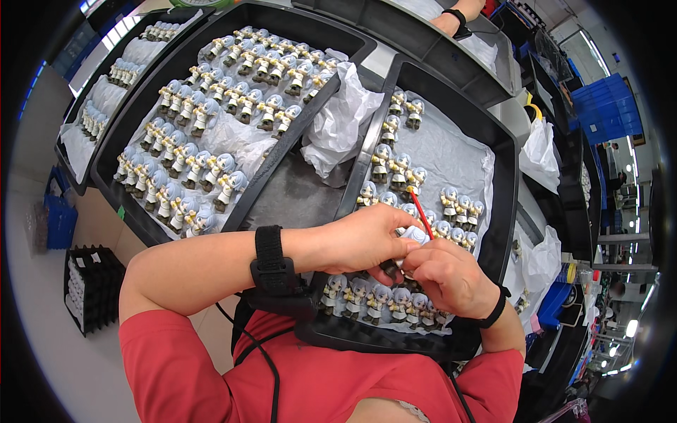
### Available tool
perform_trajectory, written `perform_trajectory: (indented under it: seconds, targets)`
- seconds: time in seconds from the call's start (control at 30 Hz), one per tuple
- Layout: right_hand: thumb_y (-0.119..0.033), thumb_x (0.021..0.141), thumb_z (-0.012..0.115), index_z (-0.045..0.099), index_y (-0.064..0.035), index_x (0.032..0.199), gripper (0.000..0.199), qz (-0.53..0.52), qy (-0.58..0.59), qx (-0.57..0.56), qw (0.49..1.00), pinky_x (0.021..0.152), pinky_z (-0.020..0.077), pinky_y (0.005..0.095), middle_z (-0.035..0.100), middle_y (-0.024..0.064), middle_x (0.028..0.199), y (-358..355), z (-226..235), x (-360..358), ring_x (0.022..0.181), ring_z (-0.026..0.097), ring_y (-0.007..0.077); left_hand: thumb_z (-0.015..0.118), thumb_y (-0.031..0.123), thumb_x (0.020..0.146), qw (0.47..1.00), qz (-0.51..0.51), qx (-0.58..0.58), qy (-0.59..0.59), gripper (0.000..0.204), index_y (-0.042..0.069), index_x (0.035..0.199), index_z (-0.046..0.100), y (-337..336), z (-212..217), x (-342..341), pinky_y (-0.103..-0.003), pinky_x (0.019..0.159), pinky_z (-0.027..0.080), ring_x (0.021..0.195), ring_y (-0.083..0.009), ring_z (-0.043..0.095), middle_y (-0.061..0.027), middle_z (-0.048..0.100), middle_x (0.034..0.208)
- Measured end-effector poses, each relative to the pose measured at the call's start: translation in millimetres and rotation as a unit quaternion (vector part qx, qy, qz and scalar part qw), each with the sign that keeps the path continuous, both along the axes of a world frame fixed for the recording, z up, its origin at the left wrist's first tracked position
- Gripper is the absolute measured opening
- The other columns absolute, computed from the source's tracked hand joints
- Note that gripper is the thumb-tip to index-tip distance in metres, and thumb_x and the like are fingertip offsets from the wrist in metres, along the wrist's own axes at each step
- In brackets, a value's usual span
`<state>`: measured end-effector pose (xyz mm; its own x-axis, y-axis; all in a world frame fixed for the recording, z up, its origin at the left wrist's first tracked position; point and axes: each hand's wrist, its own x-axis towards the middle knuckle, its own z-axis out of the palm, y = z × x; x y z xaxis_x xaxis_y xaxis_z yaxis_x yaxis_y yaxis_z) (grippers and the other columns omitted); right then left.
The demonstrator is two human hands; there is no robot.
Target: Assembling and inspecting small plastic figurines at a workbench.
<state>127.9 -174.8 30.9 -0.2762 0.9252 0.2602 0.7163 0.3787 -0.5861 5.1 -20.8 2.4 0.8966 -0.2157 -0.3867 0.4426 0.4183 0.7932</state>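
We have our left hand [363, 241] reaching in from the left and our right hand [451, 275] from the lower right, their fingertips meeting over a black plastic tray lined with thin white paper [505, 185]. Between them sits a small figurine with pale blue-grey hair and a dark base [415, 235]. Our left thumb and fingers are clamped on it: its hair shows just past the thumb tip, its base below the fingers, and the rest is hidden. Our right fingers are curled together around the lower end of a slim red stick-like tool [422, 213], which slants up and left beyond the figurine; its hidden end we cannot tell.

Below our hands stands a row of matching pale-haired figurines [377, 303], with more rows beyond our fingers. Left of this tray we see crumpled white tissue paper [342, 123] and a second black tray [285, 144] filled with similar figurines.
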Motion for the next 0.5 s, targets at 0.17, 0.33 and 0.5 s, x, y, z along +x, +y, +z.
perform_trajectory:
  seconds: [0.17, 0.33, 0.5]
  targets:
    - [0.003, 0.068, 0.056, 0.052, -0.0023, 0.096, 0.028, 0.009, -0.007, -0.004, 1.0, 0.072, 0.0481, 0.0351, 0.058, 0.0106, 0.096, -0.2, 1.0, 1.5, 0.084, 0.057, 0.0279, 0.045, 0.012, 0.094, 1.0, 0.003, 0.003, 0.006, 0.037, -0.001, 0.128, 0.039, -0.3, 0.8, 0.7, -0.03, 0.067, 0.055, 0.081, -0.0149, 0.061, -0.009, 0.061, 0.089]
    - [0.003, 0.067, 0.057, 0.052, -0.003, 0.095, 0.029, 0.005, -0.017, 0.018, 1.0, 0.071, 0.0482, 0.0348, 0.058, 0.0105, 0.096, 1.1, -1.2, 0.2, 0.083, 0.057, 0.0281, 0.046, 0.013, 0.094, 1.0, 0.005, 0.01, 0.003, 0.037, -0.002, 0.127, 0.04, 0.2, 1.6, 0.3, -0.03, 0.066, 0.055, 0.079, -0.0139, 0.061, -0.0082, 0.061, 0.088]
    - [0.005, 0.065, 0.058, 0.05, -0.0037, 0.094, 0.031, 0.01, -0.004, -0.017, 1.0, 0.068, 0.0482, 0.0343, 0.058, 0.0103, 0.095, -4.3, 6.1, 3.7, 0.079, 0.057, 0.0272, 0.047, 0.014, 0.094, 1.0, 0.008, 0.01, -0.001, 0.038, -0.002, 0.127, 0.04, -0.2, 0.8, 0.4, -0.028, 0.064, 0.055, 0.078, -0.0125, 0.061, -0.0078, 0.061, 0.087]
